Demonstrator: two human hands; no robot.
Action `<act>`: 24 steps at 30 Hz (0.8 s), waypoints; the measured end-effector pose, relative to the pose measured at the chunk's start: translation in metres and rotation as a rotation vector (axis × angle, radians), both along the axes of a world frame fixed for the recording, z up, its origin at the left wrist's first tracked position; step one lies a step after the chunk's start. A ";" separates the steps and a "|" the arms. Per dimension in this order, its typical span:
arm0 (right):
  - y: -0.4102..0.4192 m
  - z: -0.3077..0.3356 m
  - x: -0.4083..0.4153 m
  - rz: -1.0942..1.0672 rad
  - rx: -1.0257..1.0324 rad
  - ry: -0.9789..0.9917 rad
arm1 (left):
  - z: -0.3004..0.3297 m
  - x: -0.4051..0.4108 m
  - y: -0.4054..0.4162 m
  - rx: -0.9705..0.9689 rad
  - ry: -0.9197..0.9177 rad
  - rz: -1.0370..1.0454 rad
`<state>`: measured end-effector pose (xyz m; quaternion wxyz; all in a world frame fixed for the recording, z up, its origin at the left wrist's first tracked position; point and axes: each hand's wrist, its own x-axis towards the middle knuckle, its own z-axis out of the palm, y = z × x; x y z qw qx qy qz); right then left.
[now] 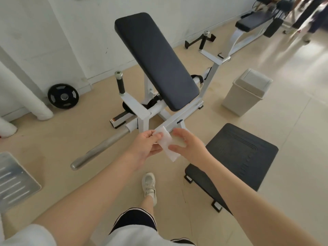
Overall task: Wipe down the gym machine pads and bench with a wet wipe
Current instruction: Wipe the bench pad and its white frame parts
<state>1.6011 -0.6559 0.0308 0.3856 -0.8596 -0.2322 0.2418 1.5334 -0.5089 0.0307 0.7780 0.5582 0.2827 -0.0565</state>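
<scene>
Here, my left hand pinches the wet wipe between thumb and curled fingers at its upper end, so that hand is gripping it. My right hand sits just beside it on the other side of the wipe, fingers fairly straight and loose, thumb near the wipe's lower edge; I cannot tell for sure whether it is touching the sheet, as the white cloth blurs into the white frame behind. The wipe is a folded white strip held in the air between both hands, in front of the machine's white frame and below the long dark back pad, which tilts up and away from me. To the right, low on the floor, is the dark seat pad, apart from the wipe. A steel bar juts out to the left of my hands. Farther out I see a pale lidded bin on the right, a black weight plate leaning at the wall on the left, and my white shoe on the beige floor.
</scene>
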 end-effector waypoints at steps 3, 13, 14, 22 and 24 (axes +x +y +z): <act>0.032 0.006 0.063 -0.068 0.128 0.064 | 0.012 0.076 0.036 -0.067 0.037 -0.027; 0.100 0.026 0.223 0.005 0.388 0.109 | 0.015 0.252 0.103 -0.034 0.134 -0.289; 0.106 0.024 0.235 -0.010 0.369 0.109 | 0.012 0.262 0.109 0.011 0.154 -0.314; 0.168 0.001 0.403 -0.231 0.325 0.310 | -0.026 0.380 0.181 0.126 0.351 0.079; 0.185 -0.003 0.456 -0.183 0.330 0.387 | -0.035 0.422 0.198 0.114 0.372 0.190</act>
